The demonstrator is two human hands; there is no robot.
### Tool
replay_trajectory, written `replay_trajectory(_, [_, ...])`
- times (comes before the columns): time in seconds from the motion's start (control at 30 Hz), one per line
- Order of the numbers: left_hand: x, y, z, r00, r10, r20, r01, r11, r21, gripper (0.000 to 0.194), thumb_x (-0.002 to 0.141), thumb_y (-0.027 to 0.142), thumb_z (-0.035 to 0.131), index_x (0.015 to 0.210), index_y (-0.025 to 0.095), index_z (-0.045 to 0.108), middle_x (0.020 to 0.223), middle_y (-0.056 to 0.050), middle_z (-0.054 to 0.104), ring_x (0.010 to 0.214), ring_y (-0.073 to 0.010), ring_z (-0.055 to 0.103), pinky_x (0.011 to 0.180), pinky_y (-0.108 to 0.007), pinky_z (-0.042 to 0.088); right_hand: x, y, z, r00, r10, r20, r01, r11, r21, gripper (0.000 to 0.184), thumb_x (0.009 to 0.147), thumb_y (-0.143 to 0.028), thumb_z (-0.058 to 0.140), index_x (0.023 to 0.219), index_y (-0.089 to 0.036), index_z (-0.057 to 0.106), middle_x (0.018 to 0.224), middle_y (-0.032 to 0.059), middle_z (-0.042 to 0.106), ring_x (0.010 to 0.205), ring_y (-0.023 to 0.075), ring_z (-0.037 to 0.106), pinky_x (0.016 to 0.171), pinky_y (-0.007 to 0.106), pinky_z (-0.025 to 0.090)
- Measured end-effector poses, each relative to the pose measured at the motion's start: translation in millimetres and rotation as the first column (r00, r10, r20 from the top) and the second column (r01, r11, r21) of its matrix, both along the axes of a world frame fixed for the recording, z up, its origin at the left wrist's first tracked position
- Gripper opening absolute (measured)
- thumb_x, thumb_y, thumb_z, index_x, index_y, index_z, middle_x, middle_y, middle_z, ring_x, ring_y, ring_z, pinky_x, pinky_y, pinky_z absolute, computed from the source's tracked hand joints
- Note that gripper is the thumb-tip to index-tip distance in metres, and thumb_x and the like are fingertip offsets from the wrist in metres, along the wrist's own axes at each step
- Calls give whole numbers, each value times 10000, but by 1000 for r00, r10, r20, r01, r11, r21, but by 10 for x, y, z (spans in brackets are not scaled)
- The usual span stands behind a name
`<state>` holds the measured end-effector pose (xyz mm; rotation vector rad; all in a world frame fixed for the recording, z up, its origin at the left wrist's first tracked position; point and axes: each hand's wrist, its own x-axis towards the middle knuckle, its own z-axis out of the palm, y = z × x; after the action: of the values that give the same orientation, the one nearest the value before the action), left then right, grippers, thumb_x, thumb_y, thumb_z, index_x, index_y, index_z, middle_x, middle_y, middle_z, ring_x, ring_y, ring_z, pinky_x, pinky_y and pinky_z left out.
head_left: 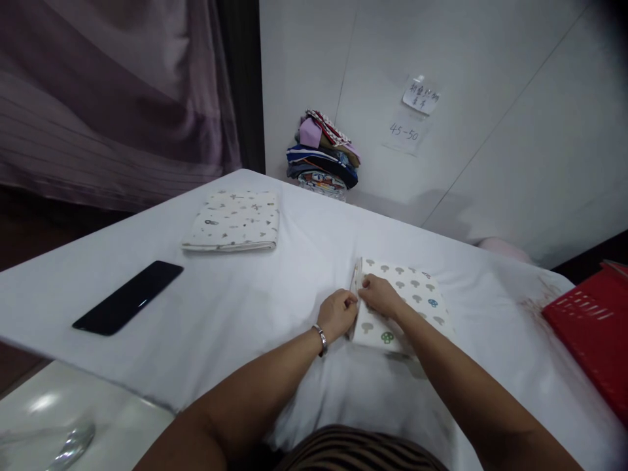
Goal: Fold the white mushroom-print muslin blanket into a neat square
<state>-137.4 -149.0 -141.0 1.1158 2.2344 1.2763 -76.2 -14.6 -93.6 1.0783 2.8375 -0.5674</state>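
Observation:
A folded white cloth with a mushroom print lies on the white-covered table in front of me. My left hand, with a silver bracelet at the wrist, is closed on the cloth's left folded edge. Just above that same edge, my right hand has its fingers pinched on the fabric, its forearm crossing the lower part of the cloth. The fingertips of both hands are partly hidden. Farther left lies a second folded white cloth with small scattered prints, touched by neither hand.
A black flat phone-like slab lies on the left of the white table covering. Folded textiles are stacked by the wall. A red plastic basket stands at the right edge. Handwritten paper signs hang on the wall.

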Motion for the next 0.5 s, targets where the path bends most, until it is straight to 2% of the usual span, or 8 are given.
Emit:
replay_trajectory(0.13, [5,3,2,1000,8,-29,-8,1000,2,153,756,160,507,822,190,642,787,-1,632,713,-122,556,663,-234,403,34,42,-53,995,-58,-81,42,983,-180,81,725,-201,535,801,-175,543,590,-28,565,463,92,510,478,201,338])
replay_trajectory(0.23, [11,-2,0,998,5,-62,-6,1000,-10,143,785,195,505,834,189,639,799,-8,635,714,-125,562,665,-240,401,58,67,-87,986,-97,-135,55,957,-286,76,724,-185,547,799,-174,535,559,-49,546,393,80,490,426,193,337])
replay_trajectory(0.5, [9,9,-42,993,-46,-109,43,999,-30,198,815,233,478,849,214,672,853,-10,658,773,-139,582,693,-247,406,69,76,-132,968,-129,-214,38,922,-385,104,719,-120,520,806,-177,519,492,-75,514,365,86,500,396,184,337])
